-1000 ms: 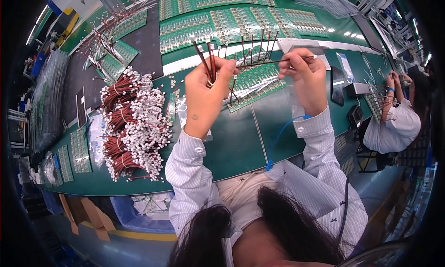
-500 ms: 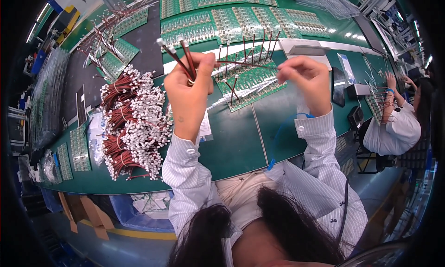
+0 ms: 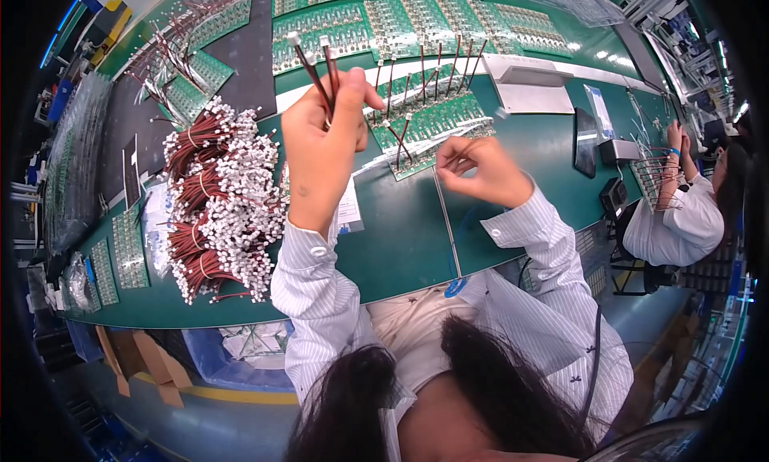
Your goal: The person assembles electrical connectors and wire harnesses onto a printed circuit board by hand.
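Note:
My left hand point(image 3: 322, 145) is closed around a few dark red and black cable leads point(image 3: 318, 79), whose white connectors stick up above the fist. Behind and to the right of it lies a green circuit board panel point(image 3: 452, 108). Thin dark leads stand upright along its far part, and a band of white connectors or wires point(image 3: 448, 136) runs across its near part. My right hand point(image 3: 490, 172) is just off the panel's near right corner, with fingers curled into a pinch. Whether anything small sits between those fingertips is hidden.
Bundled red-brown cables with white connectors point(image 3: 224, 205) are heaped on the left. More circuit board panels point(image 3: 416, 31) line the back. A white metal stand point(image 3: 533, 89) and a dark tablet-like device point(image 3: 585, 143) are to the right. A co-worker point(image 3: 681, 209) sits at far right.
My right hand has moved down and left, toward the panel's near corner. The lead earlier stretched between both hands no longer shows there. My left hand still grips its leads, slightly higher.

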`<act>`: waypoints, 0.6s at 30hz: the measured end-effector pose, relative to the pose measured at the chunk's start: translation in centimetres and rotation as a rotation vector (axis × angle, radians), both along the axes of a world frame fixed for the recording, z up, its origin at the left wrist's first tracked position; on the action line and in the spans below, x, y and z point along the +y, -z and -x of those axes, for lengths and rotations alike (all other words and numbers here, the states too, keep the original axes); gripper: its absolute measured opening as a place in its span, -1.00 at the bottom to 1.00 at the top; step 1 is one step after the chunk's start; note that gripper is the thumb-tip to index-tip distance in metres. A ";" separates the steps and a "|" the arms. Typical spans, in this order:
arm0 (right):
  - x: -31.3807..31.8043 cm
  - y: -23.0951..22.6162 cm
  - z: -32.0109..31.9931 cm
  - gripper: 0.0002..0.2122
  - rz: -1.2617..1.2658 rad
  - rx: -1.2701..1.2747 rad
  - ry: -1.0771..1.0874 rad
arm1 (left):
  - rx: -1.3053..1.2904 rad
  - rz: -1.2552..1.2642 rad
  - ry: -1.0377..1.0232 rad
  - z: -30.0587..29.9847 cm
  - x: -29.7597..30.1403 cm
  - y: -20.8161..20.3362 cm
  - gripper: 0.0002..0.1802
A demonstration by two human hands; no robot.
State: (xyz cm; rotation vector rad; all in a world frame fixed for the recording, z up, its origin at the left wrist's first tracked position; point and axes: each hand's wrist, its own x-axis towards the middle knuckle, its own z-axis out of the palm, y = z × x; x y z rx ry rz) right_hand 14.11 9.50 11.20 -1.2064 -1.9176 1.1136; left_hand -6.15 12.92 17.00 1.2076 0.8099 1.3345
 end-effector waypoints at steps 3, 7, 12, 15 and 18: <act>1.0 2.9 0.3 -0.94 -0.062 -0.031 0.030 | -0.017 -0.007 0.002 0.3 -0.2 -0.4 -0.68; 1.8 5.2 0.2 -0.95 -0.245 -0.105 0.161 | -0.010 0.001 -0.010 0.2 -0.3 -0.6 -0.67; 2.1 5.7 0.2 -0.93 -0.350 -0.204 0.127 | -0.011 0.006 -0.002 0.2 -0.1 -0.4 -0.67; 1.9 5.5 0.6 -0.92 -0.377 -0.264 0.129 | -0.016 0.010 -0.006 0.4 -0.2 -0.5 -0.68; 1.6 5.8 0.7 -0.95 -0.396 -0.345 0.143 | -0.019 0.003 -0.002 0.5 -0.1 -0.4 -0.68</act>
